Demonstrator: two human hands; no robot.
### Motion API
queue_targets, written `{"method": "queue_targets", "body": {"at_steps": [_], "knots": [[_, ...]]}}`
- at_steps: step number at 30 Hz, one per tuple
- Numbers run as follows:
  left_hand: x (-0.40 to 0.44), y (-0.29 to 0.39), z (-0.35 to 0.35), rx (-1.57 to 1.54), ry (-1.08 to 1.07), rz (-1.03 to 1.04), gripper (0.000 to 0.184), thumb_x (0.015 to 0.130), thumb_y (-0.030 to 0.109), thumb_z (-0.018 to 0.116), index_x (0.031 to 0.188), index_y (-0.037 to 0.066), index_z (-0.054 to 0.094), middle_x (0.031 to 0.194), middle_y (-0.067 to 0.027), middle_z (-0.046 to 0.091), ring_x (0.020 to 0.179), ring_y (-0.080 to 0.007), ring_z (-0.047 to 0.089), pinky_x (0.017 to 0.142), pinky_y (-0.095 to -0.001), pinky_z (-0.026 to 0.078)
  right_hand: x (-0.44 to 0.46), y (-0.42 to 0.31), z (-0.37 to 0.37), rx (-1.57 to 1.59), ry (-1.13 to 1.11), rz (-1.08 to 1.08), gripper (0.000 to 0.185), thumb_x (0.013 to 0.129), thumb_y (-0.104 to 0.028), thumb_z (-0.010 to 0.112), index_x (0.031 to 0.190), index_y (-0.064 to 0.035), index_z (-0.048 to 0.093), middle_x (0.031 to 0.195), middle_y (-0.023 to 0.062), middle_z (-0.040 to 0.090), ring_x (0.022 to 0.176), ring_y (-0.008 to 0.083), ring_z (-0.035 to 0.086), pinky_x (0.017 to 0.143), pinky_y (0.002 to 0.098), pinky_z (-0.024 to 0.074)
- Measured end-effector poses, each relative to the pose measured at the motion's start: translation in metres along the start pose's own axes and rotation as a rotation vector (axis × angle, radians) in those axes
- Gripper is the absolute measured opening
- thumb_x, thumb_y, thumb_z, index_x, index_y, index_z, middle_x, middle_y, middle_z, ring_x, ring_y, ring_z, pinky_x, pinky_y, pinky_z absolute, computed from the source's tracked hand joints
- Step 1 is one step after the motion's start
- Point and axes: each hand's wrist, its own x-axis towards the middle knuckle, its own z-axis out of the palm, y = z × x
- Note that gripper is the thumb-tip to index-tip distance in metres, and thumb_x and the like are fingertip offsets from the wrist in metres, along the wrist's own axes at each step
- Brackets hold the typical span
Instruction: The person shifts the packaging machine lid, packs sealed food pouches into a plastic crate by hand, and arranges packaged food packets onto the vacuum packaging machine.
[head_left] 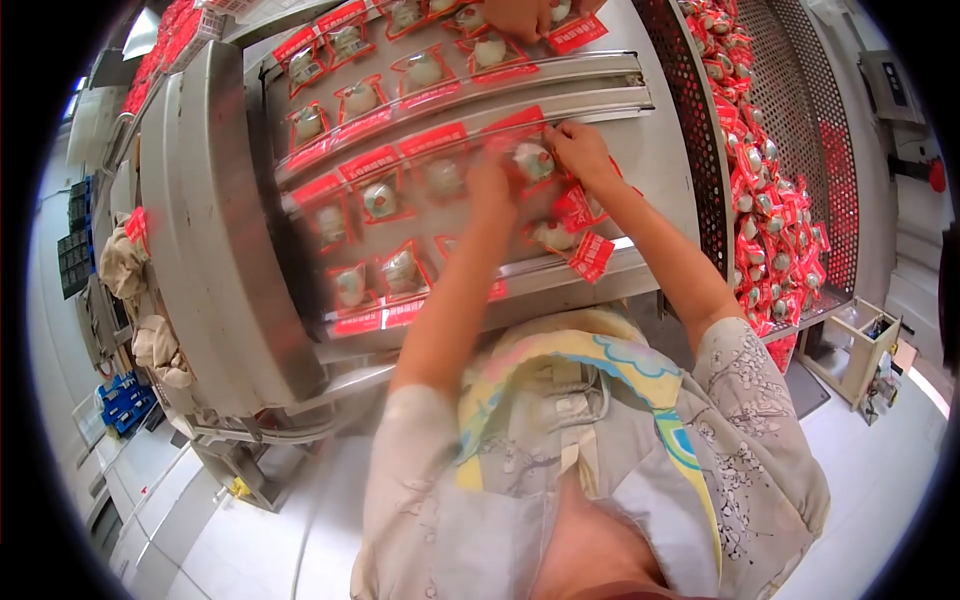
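Rows of clear bags with red printed ends, each around a pale, rounded, egg-like item, lie on a metal machine bed (665, 165). My right hand (583, 155) has its fingers closed at the upper right corner of one egg-like packet (533, 162). Just left of that packet is my left hand (490, 185), smeared by motion, so its fingers cannot be made out. A blurred packet (445, 178) lies beside it. Under my right forearm, a loose packet (555, 237) sits askew near the front bar.
Another person's hand (520, 15) works over the far row. Metal bars (600, 98) separate the rows. At right, a perforated bin wall (815, 100) borders heaped packets (765, 220). The machine's large steel cover (205, 240) stands at left.
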Motion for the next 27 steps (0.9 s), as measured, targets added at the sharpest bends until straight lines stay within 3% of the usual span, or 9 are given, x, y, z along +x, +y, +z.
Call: {"method": "queue_targets", "body": {"at_steps": [2, 5, 8, 10, 13, 19, 21, 24, 27], "knots": [[0.001, -0.007, -0.007, 0.012, -0.029, 0.149, 0.024, 0.093, 0.024, 0.057, 0.107, 0.005, 0.055, 0.102, -0.0074, 0.061, 0.093, -0.0229, 0.061, 0.076, -0.0368, 0.05, 0.003, 0.007, 0.0, 0.103, -0.012, 0.008, 0.03, 0.089, -0.028, 0.06, 0.079, 0.0004, 0.064, 0.058, 0.006, 0.059, 0.054, 0.0141, 0.059, 0.049, 0.0291, 0.0438], [-0.024, -0.025, -0.001, 0.506, 0.187, 0.862, 0.04, 0.085, 0.016, 0.065, 0.121, 0.004, 0.05, 0.122, -0.012, 0.054, 0.111, -0.0283, 0.054, 0.093, -0.04, 0.044, 0.001, 0.004, -0.002, 0.339, -0.122, 0.065, 0.03, 0.09, -0.027, 0.06, 0.081, 0.0015, 0.063, 0.059, 0.0045, 0.059, 0.053, 0.0127, 0.059, 0.048, 0.0285, 0.0452], [-0.053, -0.006, 0.0, 1.04, 0.014, 1.285, 0.056, 0.075, 0.009, 0.071, 0.126, 0.004, 0.048, 0.131, -0.0154, 0.047, 0.121, -0.0338, 0.046, 0.103, -0.0425, 0.036, -0.001, 0.003, -0.001, 0.443, -0.189, 0.063, 0.028, 0.089, -0.026, 0.062, 0.083, 0.0011, 0.062, 0.064, 0.0053, 0.061, 0.056, 0.0135, 0.06, 0.05, 0.0304, 0.0478], [-0.047, -0.004, 0.0, 1.123, -0.047, 1.317, 0.051, 0.071, 0.005, 0.068, 0.12, 0.005, 0.052, 0.126, -0.0159, 0.051, 0.118, -0.0382, 0.046, 0.101, -0.0451, 0.037, -0.003, -0.011, -0.012, 0.176, -0.159, -0.004, 0.025, 0.088, -0.025, 0.064, 0.086, -0.0003, 0.062, 0.068, 0.0071, 0.063, 0.061, 0.0166, 0.063, 0.054, 0.0329, 0.05], [-0.03, -0.003, -0.008, 1.199, -0.113, 1.334, 0.045, 0.072, 0.003, 0.066, 0.115, 0.005, 0.055, 0.123, -0.0152, 0.053, 0.116, -0.0385, 0.046, 0.098, -0.0456, 0.038, -0.009, -0.046, -0.018, -0.214, 0.382, -0.568, 0.023, 0.084, -0.026, 0.065, 0.089, -0.0036, 0.062, 0.076, 0.0098, 0.065, 0.069, 0.023, 0.065, 0.059, 0.0359, 0.0497], [-0.055, 0.003, 0.001, 1.134, -0.042, 1.447, 0.041, 0.073, 0.006, 0.067, 0.112, 0.005, 0.055, 0.114, -0.0141, 0.057, 0.107, -0.0335, 0.052, 0.091, -0.0434, 0.042, -0.014, -0.057, -0.036, -0.149, 0.099, -0.473, 0.023, 0.08, -0.031, 0.066, 0.089, -0.0097, 0.063, 0.076, 0.0082, 0.065, 0.073, 0.029, 0.063, 0.064, 0.0404, 0.0487], [-0.06, -0.002, -0.006, 1.128, -0.143, 1.352, 0.04, 0.075, 0.007, 0.067, 0.114, 0.005, 0.055, 0.113, -0.0149, 0.057, 0.104, -0.0342, 0.053, 0.087, -0.043, 0.044, -0.031, -0.041, -0.053, -0.103, -0.083, -0.474, 0.02, 0.083, -0.022, 0.065, 0.094, -0.0053, 0.063, 0.08, 0.0083, 0.064, 0.072, 0.0299, 0.06, 0.067, 0.0386, 0.0479], [-0.069, -0.008, -0.011, 1.207, -0.198, 1.236, 0.044, 0.079, 0.01, 0.066, 0.12, 0.007, 0.052, 0.11, -0.0138, 0.059, 0.091, -0.0329, 0.059, 0.078, -0.0416, 0.048, -0.04, 0.003, -0.075, -0.438, -0.241, -0.891, 0.02, 0.083, -0.02, 0.065, 0.095, -0.005, 0.063, 0.09, 0.0091, 0.063, 0.079, 0.0274, 0.06, 0.072, 0.0347, 0.0482], [-0.076, -0.012, -0.013, 1.27, -0.251, 0.997, 0.046, 0.081, 0.011, 0.064, 0.124, 0.007, 0.049, 0.108, -0.0123, 0.062, 0.084, -0.0303, 0.062, 0.075, -0.0401, 0.049, -0.052, 0.005, -0.094, -0.444, -0.32, -0.725, 0.017, 0.081, -0.016, 0.066, 0.093, -0.0055, 0.064, 0.096, 0.0101, 0.061, 0.086, 0.0267, 0.06, 0.078, 0.0312, 0.0475]]}}
